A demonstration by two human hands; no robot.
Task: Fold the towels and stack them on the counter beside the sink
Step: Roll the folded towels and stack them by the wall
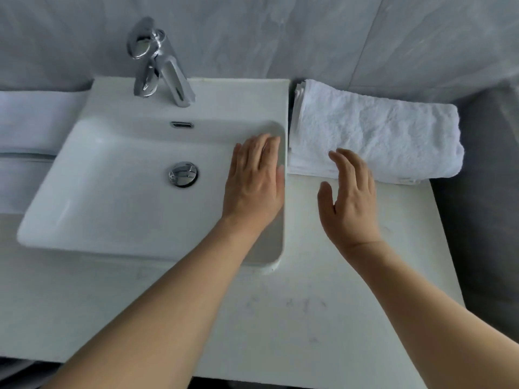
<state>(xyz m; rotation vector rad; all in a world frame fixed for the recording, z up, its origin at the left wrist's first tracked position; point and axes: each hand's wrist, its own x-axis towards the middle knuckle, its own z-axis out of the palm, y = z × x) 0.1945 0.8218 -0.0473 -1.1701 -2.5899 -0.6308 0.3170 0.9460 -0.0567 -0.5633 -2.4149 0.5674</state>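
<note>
Grey marble wall backs a white desk where folded white towels sit stacked at the back right corner beside the sink, left hand and right hand both released, likely finishing with only tidying ahead.

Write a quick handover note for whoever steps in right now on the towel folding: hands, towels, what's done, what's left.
Left hand: open, flat over the right edge of the sink, holding nothing.
Right hand: open, fingertips at the near edge of the folded white towels, gripping nothing.
Towels: folded, stacked on the counter right of the sink, against the wall.
Done: that stack looks finished.
Left: no unfolded towel in view; check elsewhere.
</note>
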